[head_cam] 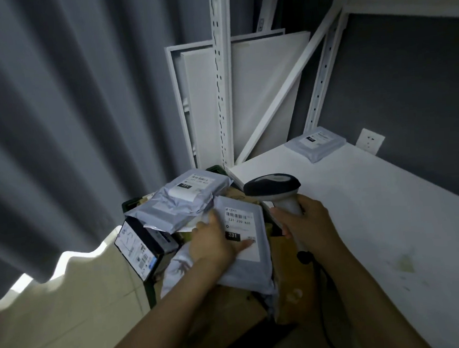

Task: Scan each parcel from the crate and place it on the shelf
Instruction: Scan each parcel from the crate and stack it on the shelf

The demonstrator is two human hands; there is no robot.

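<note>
Item 1: the grey parcel [252, 267], a soft mailer bag, is being held label-up over the crate [132, 203], just left of the shelf's near corner. Its white label is showing a barcode and a black tag reading 231.

Item 2: the left hand [211, 243] is gripping this parcel by its left edge, with the thumb lying across the label and the fingers curling round the side.

Item 3: the right hand [304, 217] is wrapping its fingers round the handle of the scanner [273, 188]. The scanner's dark head is sitting just above and to the right of the held parcel, and its black cable [323, 289] is trailing down below the wrist.

Item 4: the crate, dark green, is standing on the floor against the shelf. A second grey parcel [186, 196] is lying on top of its pile, a black box [143, 245] is tilting out at its left side, and a brown carton [232, 309] is sitting at the near end.

Item 5: the white shelf [375, 218] is carrying one grey parcel [316, 143] at its far corner, near a wall socket [370, 141].

Item 6: a grey curtain [69, 117] is hanging at the left, and white panels [258, 90] are leaning behind the shelf upright
</note>
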